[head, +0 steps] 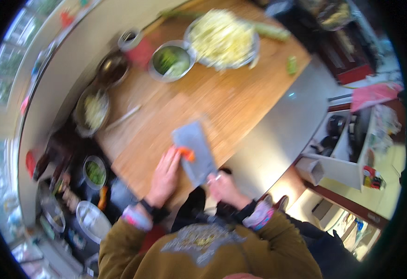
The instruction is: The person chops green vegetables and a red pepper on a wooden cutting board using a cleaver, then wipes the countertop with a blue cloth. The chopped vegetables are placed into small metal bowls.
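My right hand grips the handle end of a cleaver. Its broad metal blade lies flat, or nearly so, over a wooden tabletop. An orange piece of vegetable, perhaps carrot, appears on the blade's face. My left hand rests palm down on the wood, left of the blade, fingers stretched forward. Its fingertips reach the orange piece's left end; blur hides whether they grip it, and the thumb is not visible.
Shredded pale vegetable heaps a large bowl at the far side. Beside it, a metal bowl holds green pieces. A bowl of pale shreds and a thin stick are leftward. The table edge drops to the floor on the right.
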Available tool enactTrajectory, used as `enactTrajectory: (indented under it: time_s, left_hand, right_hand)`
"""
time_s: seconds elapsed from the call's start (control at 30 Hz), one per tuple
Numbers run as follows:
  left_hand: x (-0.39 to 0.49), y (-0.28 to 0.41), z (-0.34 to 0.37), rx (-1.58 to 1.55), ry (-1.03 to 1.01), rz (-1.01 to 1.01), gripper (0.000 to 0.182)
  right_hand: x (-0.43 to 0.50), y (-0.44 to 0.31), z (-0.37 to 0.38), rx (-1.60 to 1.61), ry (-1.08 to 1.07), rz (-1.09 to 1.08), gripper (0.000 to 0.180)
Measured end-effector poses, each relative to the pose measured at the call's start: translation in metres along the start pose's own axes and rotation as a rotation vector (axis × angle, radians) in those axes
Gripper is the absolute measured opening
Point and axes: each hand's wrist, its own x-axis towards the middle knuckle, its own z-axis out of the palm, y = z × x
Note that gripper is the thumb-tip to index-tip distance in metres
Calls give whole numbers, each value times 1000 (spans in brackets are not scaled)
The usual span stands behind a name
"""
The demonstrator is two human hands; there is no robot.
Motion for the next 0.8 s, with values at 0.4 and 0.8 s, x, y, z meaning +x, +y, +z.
enactTrajectory:
  time_s: [0.4,0.8]
  left_hand:
    - [0,5,-4,30,-17,22,59]
    - [4,6,-4,75,68,74,62]
  right_hand:
    - [-12,-13,15,-179,86,-93,33]
    - [-21,-25,7,-219,12,13,32]
